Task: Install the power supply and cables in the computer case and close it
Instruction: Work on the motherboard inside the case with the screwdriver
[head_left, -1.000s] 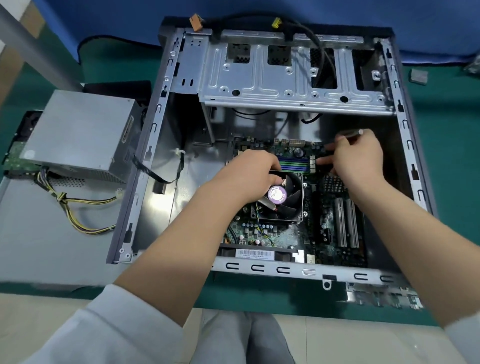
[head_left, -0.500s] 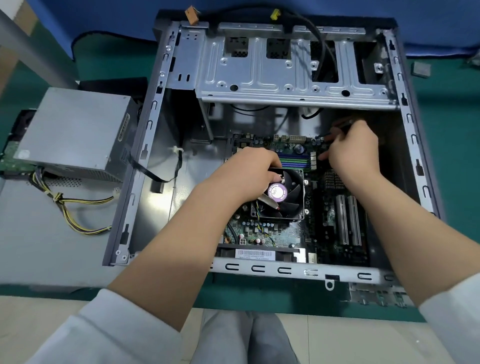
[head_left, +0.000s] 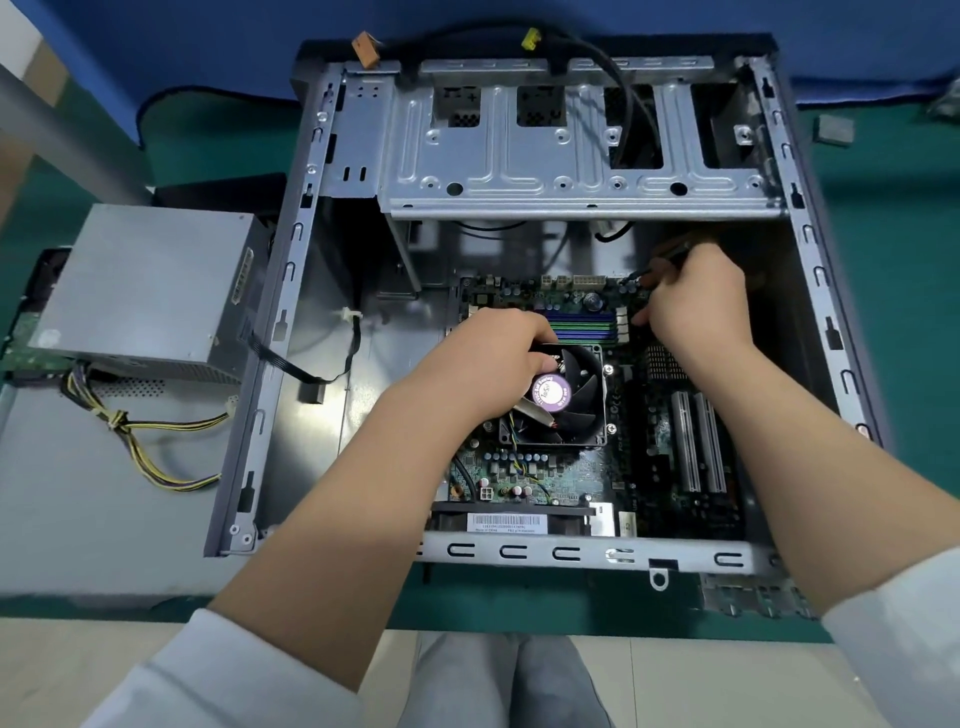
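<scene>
Risk here is bent pins: right hand (head_left: 693, 301) pinches a cable plug at the motherboard (head_left: 665, 467) edge, left hand (head_left: 488, 364) grips the fan (head_left: 569, 400), so forcing it crooked could wreck the header.

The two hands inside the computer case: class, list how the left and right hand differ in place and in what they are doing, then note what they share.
The left hand lies curled on the CPU fan at mid-board; the right hand reaches farther back, to the motherboard's far edge.
The left hand steadies itself and holds no cable; the right hand's grip pinches a dark cable.
Both work inside the open computer case, bare-forearmed with pale sleeves.
</scene>
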